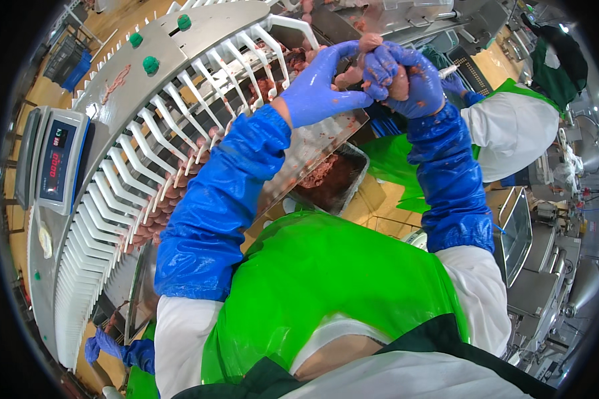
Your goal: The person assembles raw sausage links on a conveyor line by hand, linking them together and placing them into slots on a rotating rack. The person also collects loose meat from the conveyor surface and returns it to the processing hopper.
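My right hand (409, 83), in a blue-violet glove, is closed round a pale pink sausage link (399, 85) at the upper middle. Just left of it, my left hand (323, 86) curves in a C shape, its fingertips against another sausage link (371, 42) at the top and its thumb reaching to the right hand. More pink link (348, 77) shows between the two hands. How the links join is hidden by the fingers. Beside my left hand runs a curved rack of white hooks (146, 146), with strings of sausages (160, 216) hanging along its inner side.
A steel worktop (313, 159) lies below my hands, and a tub with ground meat (336, 176) stands beyond its edge. A scale (58, 159) sits at the left. One co-worker (512, 130) is close on the right; another person's gloved hand (103, 344) shows at lower left.
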Tool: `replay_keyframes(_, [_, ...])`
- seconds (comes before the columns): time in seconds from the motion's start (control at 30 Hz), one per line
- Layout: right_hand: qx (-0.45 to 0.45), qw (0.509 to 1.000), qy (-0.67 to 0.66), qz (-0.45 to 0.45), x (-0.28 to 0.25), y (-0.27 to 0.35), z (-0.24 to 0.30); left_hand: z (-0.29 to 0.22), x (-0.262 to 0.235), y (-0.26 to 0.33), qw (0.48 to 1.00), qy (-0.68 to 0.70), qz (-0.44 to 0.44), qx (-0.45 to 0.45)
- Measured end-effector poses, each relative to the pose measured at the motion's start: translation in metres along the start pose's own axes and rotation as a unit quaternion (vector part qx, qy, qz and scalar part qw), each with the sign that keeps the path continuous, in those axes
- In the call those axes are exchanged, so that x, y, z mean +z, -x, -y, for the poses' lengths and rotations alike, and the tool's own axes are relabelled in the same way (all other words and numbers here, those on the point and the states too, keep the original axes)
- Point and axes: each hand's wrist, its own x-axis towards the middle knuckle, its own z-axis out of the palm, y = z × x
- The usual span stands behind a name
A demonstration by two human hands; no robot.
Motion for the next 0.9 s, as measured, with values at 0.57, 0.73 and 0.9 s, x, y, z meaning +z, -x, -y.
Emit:
replay_keyframes(0.57, [-0.024, 0.510, 0.857, -0.065, -0.085, 0.026, -0.149, 0.054, 0.018, 0.113, 0.896, 0.338, 0.094, -0.271])
replay_keyframes(0.73, [0.129, 0.476, 0.868, -0.060, -0.088, -0.010, -0.199, 0.061, 0.011, 0.151, 0.896, 0.318, 0.022, -0.308])
replay_keyframes(0.9, [0.155, 0.381, 0.907, -0.089, -0.104, -0.032, -0.220, 0.076, 0.006, 0.167, 0.888, 0.279, -0.021, -0.365])
